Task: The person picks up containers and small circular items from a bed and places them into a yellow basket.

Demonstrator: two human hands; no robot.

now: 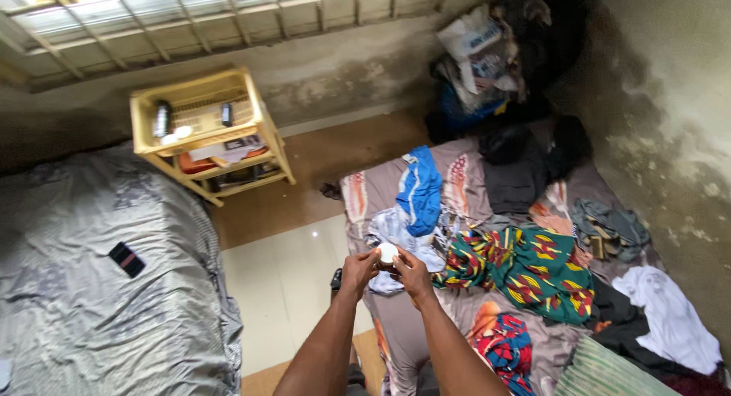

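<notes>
Where patterned cloths lie rumpled, both hands (387,268) pinch a small round white jar (387,253)

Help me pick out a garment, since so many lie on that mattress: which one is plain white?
The white garment at the mattress's right edge by the wall. The others are blue, dark grey or green-and-yellow patterned.
</notes>
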